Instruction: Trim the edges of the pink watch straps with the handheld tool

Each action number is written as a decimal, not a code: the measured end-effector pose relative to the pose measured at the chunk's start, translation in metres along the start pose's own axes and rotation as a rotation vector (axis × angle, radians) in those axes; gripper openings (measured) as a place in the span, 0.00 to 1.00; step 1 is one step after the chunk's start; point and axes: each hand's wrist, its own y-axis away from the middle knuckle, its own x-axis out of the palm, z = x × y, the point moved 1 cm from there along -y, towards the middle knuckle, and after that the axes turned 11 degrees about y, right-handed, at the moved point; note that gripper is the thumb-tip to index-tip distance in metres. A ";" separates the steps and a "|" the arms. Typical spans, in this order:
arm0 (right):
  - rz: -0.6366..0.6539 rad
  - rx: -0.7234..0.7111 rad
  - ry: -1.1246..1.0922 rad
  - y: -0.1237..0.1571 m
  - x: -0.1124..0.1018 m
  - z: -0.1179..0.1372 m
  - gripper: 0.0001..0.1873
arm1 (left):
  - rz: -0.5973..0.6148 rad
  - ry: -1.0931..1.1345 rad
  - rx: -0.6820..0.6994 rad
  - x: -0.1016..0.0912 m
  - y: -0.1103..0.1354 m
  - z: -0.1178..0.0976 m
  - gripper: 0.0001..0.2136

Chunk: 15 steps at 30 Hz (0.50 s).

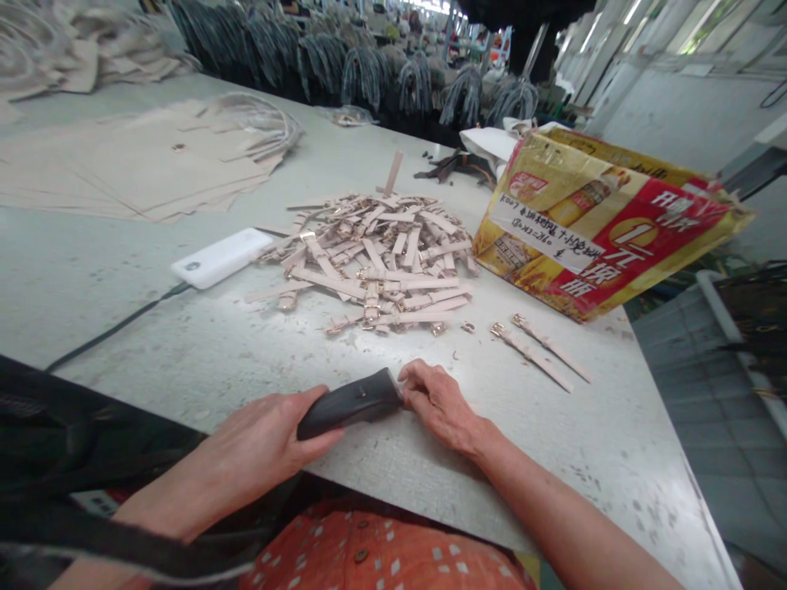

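My left hand [264,447] grips a black, flat, handle-like tool [350,401] near the table's front edge. My right hand [439,401] touches the tool's far tip with closed fingers; whether something small sits under them is hidden. Beyond the hands lies a heap of several beige straps with metal buckles [381,262]. Two separate beige straps [541,348] lie to the right of the heap.
A white power bank [221,256] with a dark cable lies left of the heap. A red and yellow cardboard box [606,229] stands at the right. Beige sheets [135,160] lie at the back left. The grey table [184,344] ends at the right.
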 end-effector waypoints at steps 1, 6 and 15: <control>-0.006 -0.009 -0.015 0.001 -0.002 -0.001 0.14 | -0.007 0.016 0.004 0.001 -0.001 0.002 0.21; -0.111 -0.031 0.207 0.015 -0.009 -0.004 0.14 | -0.005 0.065 0.007 0.002 0.000 0.010 0.22; -0.134 -0.063 0.306 0.027 -0.009 -0.016 0.15 | -0.033 -0.019 -0.005 0.002 0.003 0.011 0.23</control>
